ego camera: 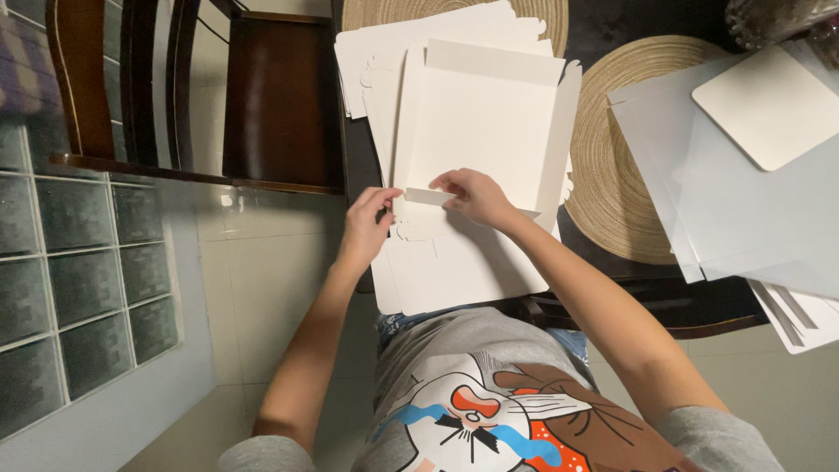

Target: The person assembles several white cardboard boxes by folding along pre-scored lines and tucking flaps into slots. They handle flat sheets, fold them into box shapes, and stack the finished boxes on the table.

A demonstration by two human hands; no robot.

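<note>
**Both hands on a folded tab of a flat white carton**

A flat, unfolded white cardboard box blank (476, 140) lies on the near edge of the dark bench (612, 26), its lower part hanging a little over the edge toward the person's lap. Across its middle a narrow white cardboard flap (428, 197) stands folded up. The left hand (365, 229) pinches the left end of that flap, thumb and forefinger closed on it. The right hand (474, 194) presses on the flap's right end with curled fingers (446, 183), thumb tucked under; it grips the card as well. The two hands sit close together, just apart, with the flap between them.

Beneath the blank, more white cardboard blanks (384, 44) are stacked, their scalloped edges showing at the left and top. Under that stack a round woven straw placemat (542, 13) peeks out at the far side, and a second round woven placemat (612, 175) lies just to the right. Farther right, large white sheets of card (743, 218) overlap it, with a white square board with rounded corners (769, 105) on top. To the left of the bench stands a dark wooden chair (271, 96) on a pale tiled floor (253, 288), beside a glass-block wall (79, 262).
</note>
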